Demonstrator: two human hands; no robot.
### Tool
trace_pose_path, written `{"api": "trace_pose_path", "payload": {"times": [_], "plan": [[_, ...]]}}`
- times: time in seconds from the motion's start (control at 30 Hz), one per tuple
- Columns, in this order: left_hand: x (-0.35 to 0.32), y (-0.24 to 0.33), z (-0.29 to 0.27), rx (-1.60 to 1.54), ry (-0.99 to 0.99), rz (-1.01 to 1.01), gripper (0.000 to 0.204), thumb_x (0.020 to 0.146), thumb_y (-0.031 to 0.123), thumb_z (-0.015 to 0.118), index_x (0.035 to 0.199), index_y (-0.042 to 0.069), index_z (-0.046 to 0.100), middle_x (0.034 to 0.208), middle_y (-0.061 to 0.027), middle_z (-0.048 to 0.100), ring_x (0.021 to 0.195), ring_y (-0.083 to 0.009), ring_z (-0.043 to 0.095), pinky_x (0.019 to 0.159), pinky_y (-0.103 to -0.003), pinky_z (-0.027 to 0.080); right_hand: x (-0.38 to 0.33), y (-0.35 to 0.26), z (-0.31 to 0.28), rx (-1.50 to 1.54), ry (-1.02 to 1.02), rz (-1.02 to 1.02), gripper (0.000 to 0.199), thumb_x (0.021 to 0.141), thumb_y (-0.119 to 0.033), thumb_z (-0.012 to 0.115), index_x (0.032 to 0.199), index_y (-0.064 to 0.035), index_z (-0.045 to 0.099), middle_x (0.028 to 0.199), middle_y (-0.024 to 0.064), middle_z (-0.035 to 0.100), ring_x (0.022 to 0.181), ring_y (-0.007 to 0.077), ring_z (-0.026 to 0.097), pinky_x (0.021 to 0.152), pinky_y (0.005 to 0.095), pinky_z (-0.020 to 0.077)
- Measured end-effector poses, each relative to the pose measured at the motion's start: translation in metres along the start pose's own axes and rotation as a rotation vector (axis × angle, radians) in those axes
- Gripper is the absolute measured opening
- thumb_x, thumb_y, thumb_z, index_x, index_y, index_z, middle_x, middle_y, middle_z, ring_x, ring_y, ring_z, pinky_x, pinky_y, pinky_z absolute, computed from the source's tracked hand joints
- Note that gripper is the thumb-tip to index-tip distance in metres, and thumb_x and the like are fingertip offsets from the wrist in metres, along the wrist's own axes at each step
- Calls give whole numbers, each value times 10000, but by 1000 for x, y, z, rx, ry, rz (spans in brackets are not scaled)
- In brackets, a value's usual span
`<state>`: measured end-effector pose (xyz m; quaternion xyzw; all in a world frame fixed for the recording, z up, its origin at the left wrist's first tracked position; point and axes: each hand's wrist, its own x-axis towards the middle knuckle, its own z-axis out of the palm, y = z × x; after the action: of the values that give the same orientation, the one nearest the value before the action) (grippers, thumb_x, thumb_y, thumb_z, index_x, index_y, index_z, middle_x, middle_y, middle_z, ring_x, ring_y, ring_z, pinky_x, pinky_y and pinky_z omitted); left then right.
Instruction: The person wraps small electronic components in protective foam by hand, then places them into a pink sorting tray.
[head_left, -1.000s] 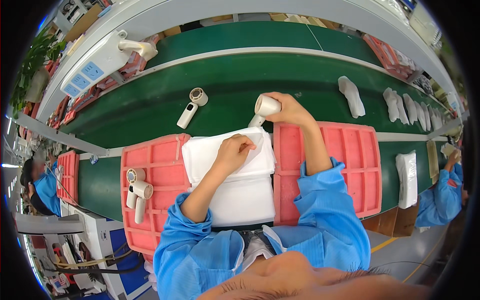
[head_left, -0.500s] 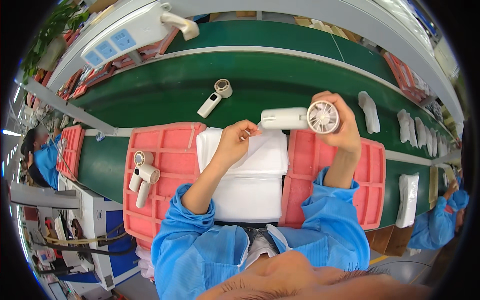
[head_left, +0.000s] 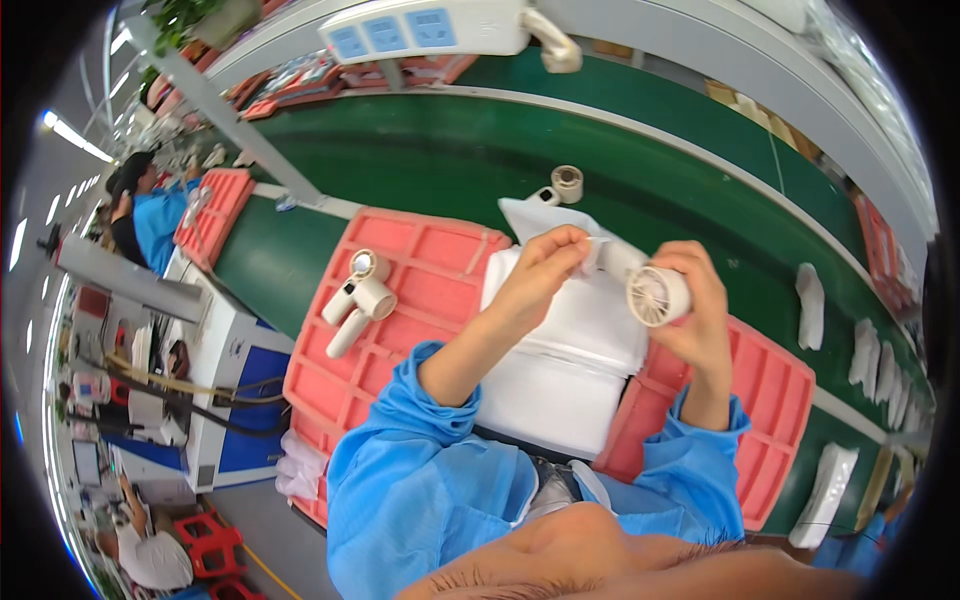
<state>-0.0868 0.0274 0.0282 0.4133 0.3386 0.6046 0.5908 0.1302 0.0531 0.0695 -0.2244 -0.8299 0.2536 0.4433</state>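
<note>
In my right hand point(head_left: 703, 305) is a white handheld fan point(head_left: 657, 297), gripped around its round head with the grille toward me. Its handle points left and away, toward my left hand point(head_left: 545, 268). The fingers of that hand pinch the edge of a thin white bag point(head_left: 540, 222), whose raised part stands up behind them. The handle's far end is at the bag's edge; whether it is inside I cannot tell. Beneath both hands lies a stack of white bags point(head_left: 560, 345). Several similar white fans point(head_left: 372, 298) rest on the pink tray to the left.
Pink ribbed trays point(head_left: 455, 225) flank the stack. Beyond runs a green conveyor belt point(head_left: 420, 150), with another fan point(head_left: 567, 184) partly hidden behind the raised bag. Wrapped white items point(head_left: 810, 305) lie at the right. A power strip point(head_left: 430, 30) hangs overhead. A co-worker point(head_left: 155, 215) sits at far left.
The view has turned, shifting the scene. My right hand has brought the fan nearer my left hand, its handle now close to the bag. My left hand has lifted the bag from the stack.
</note>
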Motion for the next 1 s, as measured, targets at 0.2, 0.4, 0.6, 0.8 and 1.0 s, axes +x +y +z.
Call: {"api": "trace_pose_path", "payload": {"times": [0.2,0.4,0.6,0.8,1.0], "plan": [[1,5,0,230,258,242,127,876,118,694,936,14,656,856,3,608,810,-63,560,663,-204,450,-2,0,3,276,105,25,561,514,43,678,1060,-32,575,1048,131,547,923,255,569,812,308,465],[4,14,1,519,268,447,115,867,90,701,913,-13,680,846,-25,600,772,-77,567,622,-199,445,4,23,34,224,109,-89,597,532,68,686,1109,-18,556,1120,144,512,989,264,549,852,312,457],[-11,11,23,356,194,389,103,847,61,708,926,-4,702,817,-49,607,723,-93,576,612,-220,454,5,28,50,-128,106,-118,657,586,87,727,1210,13,534,1139,163,495,1024,335,527,866,370,473],[-30,-4,45,838,215,704,122,793,28,744,908,-1,719,757,-56,613,674,-110,584,559,-232,449,4,24,42,-207,145,-207,765,582,48,780,1291,43,492,1139,173,494,1017,340,524,836,379,487],[-45,-10,60,1198,193,1046,236,695,-34,772,921,21,737,726,-51,611,605,-158,591,522,-238,438,1,19,38,-210,230,-232,797,545,29,797,1292,55,519,1161,204,507,1008,342,547,808,359,491]]}}
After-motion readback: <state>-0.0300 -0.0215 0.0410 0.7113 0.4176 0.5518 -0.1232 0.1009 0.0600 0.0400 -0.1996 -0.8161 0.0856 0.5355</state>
